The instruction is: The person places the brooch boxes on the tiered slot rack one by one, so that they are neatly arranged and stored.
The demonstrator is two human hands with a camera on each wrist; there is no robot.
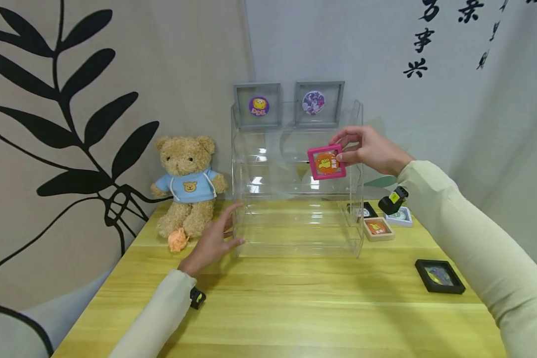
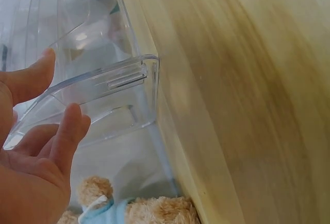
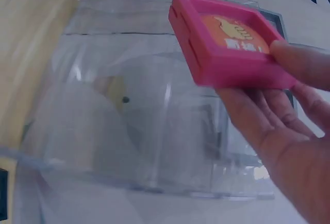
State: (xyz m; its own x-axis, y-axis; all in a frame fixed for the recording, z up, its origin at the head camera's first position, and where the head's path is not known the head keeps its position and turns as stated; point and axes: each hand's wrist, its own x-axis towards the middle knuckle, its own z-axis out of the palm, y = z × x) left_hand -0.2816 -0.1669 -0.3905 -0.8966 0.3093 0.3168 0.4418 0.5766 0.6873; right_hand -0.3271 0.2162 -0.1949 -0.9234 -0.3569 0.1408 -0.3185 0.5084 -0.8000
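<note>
Clear acrylic tiered rack [image 1: 291, 221]: I judge it partly filled. Left hand [image 1: 212, 244] spread at its left side, contact unclear; right hand [image 1: 374, 150] pinching. Two grey frames [image 1: 259, 106] up top; pinched pink frame [image 1: 324, 163] before rack; black frame [image 1: 440, 276], three others [image 1: 378, 229] unplaced, right.

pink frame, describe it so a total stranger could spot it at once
Find the clear tiered rack on the wooden table, beside the teddy bear. In front of the rack's right side, the right hand holds a pink frame with an orange thumbs-up disc. Pink sets it apart from the beige frame by the rack's base, which also holds an orange disc.
</note>
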